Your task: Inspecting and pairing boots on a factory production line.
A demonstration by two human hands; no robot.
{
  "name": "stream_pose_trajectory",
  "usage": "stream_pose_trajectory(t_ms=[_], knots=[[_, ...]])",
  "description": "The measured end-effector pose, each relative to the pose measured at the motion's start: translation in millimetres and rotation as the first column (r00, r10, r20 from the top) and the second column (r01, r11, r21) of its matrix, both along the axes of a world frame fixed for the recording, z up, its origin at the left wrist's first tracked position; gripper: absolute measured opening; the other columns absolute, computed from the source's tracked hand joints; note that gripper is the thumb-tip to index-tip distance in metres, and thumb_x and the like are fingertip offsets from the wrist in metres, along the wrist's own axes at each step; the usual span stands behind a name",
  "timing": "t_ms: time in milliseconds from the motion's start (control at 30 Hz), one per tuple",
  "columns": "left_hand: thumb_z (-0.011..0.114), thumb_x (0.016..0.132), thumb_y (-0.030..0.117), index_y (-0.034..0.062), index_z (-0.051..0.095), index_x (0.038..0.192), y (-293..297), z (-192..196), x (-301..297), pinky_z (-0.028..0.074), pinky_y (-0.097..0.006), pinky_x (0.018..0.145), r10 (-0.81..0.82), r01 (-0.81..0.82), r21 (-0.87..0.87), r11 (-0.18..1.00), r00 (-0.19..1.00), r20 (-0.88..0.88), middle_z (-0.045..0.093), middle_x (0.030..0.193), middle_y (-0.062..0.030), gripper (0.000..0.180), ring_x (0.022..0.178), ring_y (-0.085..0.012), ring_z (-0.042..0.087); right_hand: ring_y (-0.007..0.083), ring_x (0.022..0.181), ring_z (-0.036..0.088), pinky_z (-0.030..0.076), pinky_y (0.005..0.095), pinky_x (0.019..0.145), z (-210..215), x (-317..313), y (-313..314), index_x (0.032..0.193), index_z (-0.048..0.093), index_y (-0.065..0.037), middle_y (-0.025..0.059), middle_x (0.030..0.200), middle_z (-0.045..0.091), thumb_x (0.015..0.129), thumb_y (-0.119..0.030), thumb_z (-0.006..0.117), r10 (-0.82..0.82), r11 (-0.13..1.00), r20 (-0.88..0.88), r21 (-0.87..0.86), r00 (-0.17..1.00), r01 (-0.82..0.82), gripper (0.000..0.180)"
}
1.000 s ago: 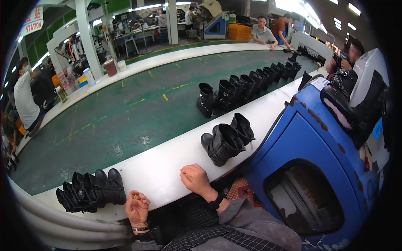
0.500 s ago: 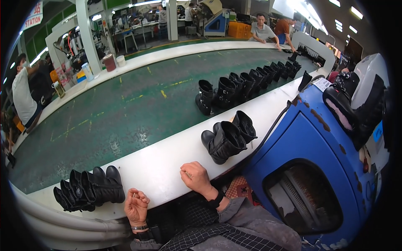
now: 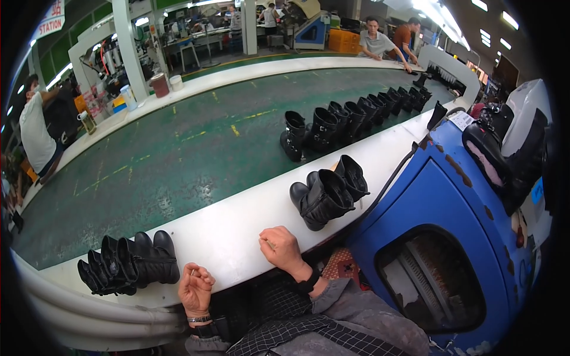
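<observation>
Palm upward, my left hand (image 3: 196, 289) rests at the near edge of the white ledge (image 3: 222, 237), fingers curled in; anything in them is too small to make out. My right hand (image 3: 281, 248) lies on the ledge with its fingers closed in a loose fist that hides what they hold, if anything. Just left of my left hand stands a cluster of black boots (image 3: 148, 267). Beyond my right hand, to the right, a pair of black boots (image 3: 326, 200) stands upright on the ledge, apart from the hand.
A green conveyor belt (image 3: 196, 160) runs past the ledge, carrying a row of black buckled boots (image 3: 323, 127). A blue machine (image 3: 404, 207) stands close on my right, with more boots (image 3: 487, 148) on top. Co-workers (image 3: 380, 44) stand at the belt's far end and far left.
My hands have barely shifted, and both stay curled. The whole view has turned slightly. At the belt's far end, a co-worker's arm reaches a little farther right.
</observation>
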State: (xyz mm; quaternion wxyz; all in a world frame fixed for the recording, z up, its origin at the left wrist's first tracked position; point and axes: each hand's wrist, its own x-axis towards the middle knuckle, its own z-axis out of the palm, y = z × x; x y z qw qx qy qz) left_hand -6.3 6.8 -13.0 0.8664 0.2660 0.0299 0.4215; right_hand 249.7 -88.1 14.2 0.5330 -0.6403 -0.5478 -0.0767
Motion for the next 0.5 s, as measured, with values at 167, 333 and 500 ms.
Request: stream_pose_trajectory(t_ms=[167, 333, 500], knots=[[0.05, 0.098, 0.023, 0.0008, 0.048, 0.117, 1.0, -1.9, 0.0, 0.043, -0.036, 0.081, 0.002, -0.002, -0.006, 1.0, 1.0, -0.001, 0.058, 0.099, -0.0179, 0.03, 0.089, -0.0236, 0.055, 0.0299, 0.079, 0.062, 0.051, 0.038, 0.071, 0.0, -0.1, -0.3, 0.078, 0.063, -0.003, 0.0102, 0.082, 0.066, 0.077, -0.005, 0.064, -0.002, 1.0, 0.005, 0.002, 1.0, 0.002, 0.003], [0.05, 0.097, 0.023, 0.0007, 0.048, 0.117, 1.1, -1.7, 0.6, 0.043, -0.036, 0.08, 0.001, -0.001, 0.0, 1.0, 1.0, 0.001, 0.059, 0.098, -0.0181, 0.03, 0.088, -0.0239, 0.055, 0.0295, 0.079, 0.062, 0.051, 0.0379, 0.071, 0.1, 0.1, -0.3, 0.078, 0.063, -0.003, 0.0101, 0.083, 0.067, 0.077, -0.005, 0.064, -0.005, 1.0, 0.007, 0.005, 1.0, 0.005, 0.003], [0.049, 0.098, 0.023, 0.0009, 0.048, 0.118, 0.9, -1.2, 0.8, 0.042, -0.037, 0.08, -0.003, 0.003, 0.007, 1.0, 1.0, 0.009, 0.059, 0.098, -0.0184, 0.03, 0.087, -0.0243, 0.055, 0.0292, 0.079, 0.062, 0.051, 0.0377, 0.071, -0.1, 0.4, -0.4, 0.078, 0.064, -0.003, 0.0099, 0.083, 0.067, 0.077, -0.005, 0.064, 0.005, 1.0, 0.002, 0.007, 1.0, -0.005, 0.003]])
